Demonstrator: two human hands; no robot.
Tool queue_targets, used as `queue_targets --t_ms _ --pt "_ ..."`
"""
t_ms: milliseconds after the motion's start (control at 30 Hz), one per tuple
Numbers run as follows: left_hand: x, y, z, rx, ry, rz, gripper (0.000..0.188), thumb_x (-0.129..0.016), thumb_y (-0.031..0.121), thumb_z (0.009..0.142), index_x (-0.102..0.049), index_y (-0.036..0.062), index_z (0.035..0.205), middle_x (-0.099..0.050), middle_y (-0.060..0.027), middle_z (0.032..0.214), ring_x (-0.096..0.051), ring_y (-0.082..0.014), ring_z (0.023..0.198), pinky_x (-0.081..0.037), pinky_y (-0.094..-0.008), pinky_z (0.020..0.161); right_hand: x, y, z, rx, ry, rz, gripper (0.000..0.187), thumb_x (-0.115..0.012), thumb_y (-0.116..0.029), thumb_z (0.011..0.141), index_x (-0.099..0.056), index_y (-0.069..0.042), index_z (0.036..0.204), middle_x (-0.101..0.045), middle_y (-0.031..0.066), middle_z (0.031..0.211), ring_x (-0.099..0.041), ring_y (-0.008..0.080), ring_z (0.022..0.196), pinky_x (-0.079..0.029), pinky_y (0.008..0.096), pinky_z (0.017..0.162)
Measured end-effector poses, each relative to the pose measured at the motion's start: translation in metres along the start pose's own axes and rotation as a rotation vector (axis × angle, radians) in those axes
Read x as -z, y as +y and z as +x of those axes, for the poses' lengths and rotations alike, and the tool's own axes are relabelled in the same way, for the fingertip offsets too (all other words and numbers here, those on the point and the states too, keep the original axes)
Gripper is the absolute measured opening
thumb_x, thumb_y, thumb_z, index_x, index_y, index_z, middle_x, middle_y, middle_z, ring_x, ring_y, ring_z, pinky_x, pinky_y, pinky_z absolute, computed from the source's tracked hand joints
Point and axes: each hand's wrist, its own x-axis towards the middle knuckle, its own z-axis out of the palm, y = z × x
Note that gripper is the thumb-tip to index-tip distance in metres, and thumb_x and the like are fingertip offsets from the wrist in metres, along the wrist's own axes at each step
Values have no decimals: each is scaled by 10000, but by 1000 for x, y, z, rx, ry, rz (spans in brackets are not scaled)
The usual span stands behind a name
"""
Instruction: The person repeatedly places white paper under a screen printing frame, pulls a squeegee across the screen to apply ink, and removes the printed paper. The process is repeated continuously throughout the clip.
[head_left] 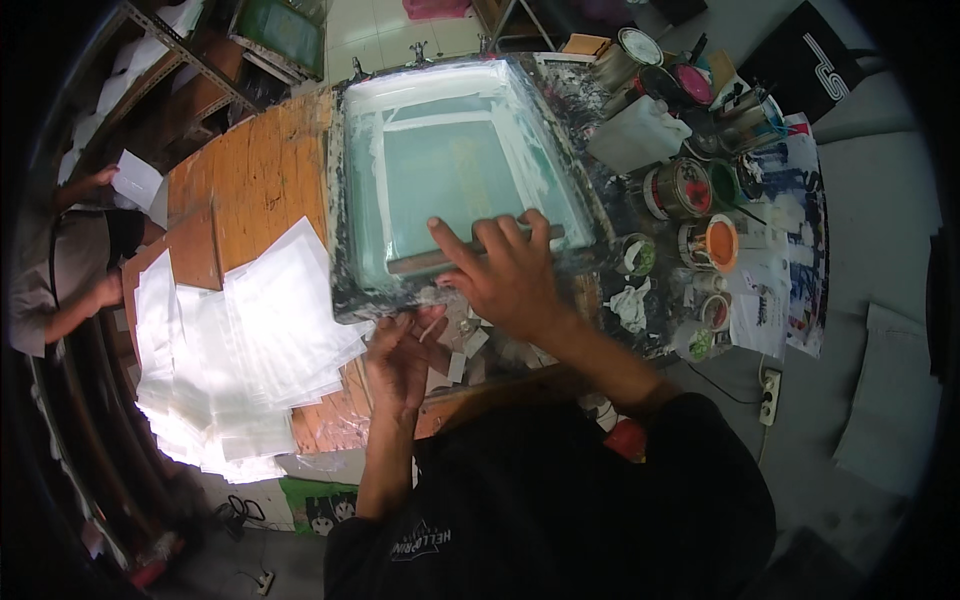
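A screen-printing frame [352,190] with a pale green mesh lies on the wooden table, its edges smeared white. My right hand [505,275] grips a long squeegee [415,262] lying across the near end of the mesh. My left hand [400,355] reaches under the near edge of the frame, fingers spread, touching the frame's underside or the surface below; what it touches is hidden.
Overlapping clear plastic bags [250,340] cover the table's left part. Several ink tins, among them an orange one [720,242], a pink one [692,82] and a white jug [640,130], crowd the right. Another person [60,270] stands at far left holding a white sheet [135,180].
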Motion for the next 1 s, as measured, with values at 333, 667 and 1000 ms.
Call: queue_targets --t_ms 333,667,1000 --pt "16 52 243 -674 168 1053 374 -628 251 978 -648 -31 1222 -634 -161 1305 -569 -235 1150 -430 -334 1011 74 57 170 125 214 111 547 -620 -561 936 -728 -67 1145 -706 178 840 -656 291 811 -422 475 827" --pt "-21 11 223 -931 141 1408 166 -695 150 943 -742 27 1044 -689 -198 747 -684 -250 636 -526 -357 617 160 66 231 -211 -419 357 494 -548 -408 1054 -687 45 1195 -531 75 556 -548 138 563 -550 349 682" --pt "217 248 112 -1162 1163 1638 732 -640 252 987 -300 -152 1494 -383 -359 1517 -402 -489 1398 -336 -462 1188 122 55 237 -72 -9 213 352 -674 -362 948 -709 -12 951 -668 193 758 -636 340 690 -475 422 662"
